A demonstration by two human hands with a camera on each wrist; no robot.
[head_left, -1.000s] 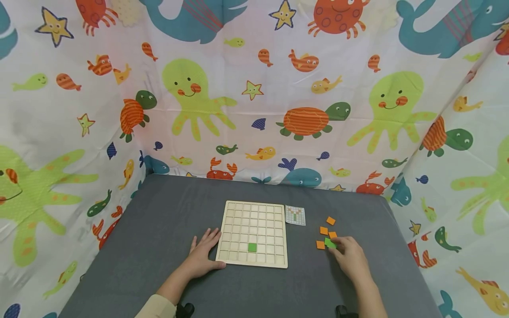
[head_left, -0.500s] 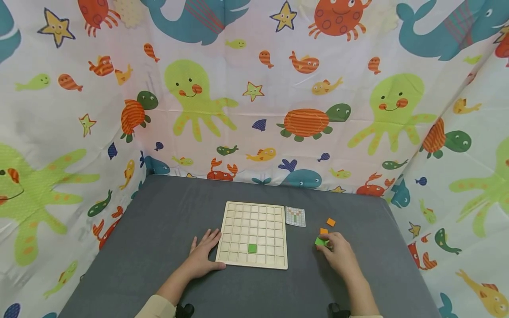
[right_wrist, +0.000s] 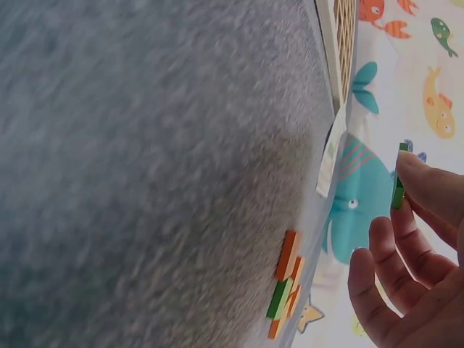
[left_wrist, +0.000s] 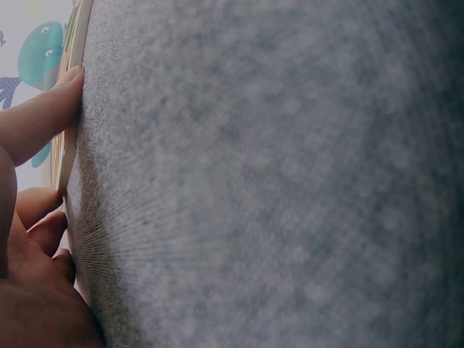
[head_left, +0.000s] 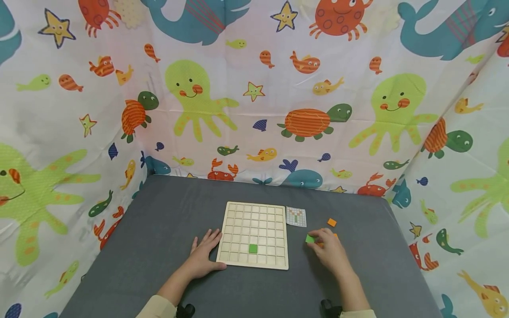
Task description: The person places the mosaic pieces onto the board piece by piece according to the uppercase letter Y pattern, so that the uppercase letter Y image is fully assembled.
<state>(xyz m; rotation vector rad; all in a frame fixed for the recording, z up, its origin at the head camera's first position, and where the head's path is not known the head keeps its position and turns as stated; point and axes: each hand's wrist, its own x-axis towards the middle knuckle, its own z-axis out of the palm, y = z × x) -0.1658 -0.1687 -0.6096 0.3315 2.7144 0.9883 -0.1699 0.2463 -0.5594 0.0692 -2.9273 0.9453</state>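
Left hand (head_left: 203, 259) lay left of mid-desk (head_left: 131, 247), fingers stretched toward the far edge, thumb angled out toward the right edge. Left forearm (head_left: 175, 285) slanted in, bare below its sleeve (head_left: 157, 308). Right hand (head_left: 330, 249) pinched thumb to fingertip, other fingers bent; right forearm (head_left: 350, 289) leaned leftward.

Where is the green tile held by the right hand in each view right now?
Head: right of centre, the green tile in the right hand.
Left wrist: not in it.
Right wrist: right side, mid-height, green tile seen nearly edge-on.
Shared landmark: wooden board, lower middle in head, upper left in left wrist, top in right wrist.
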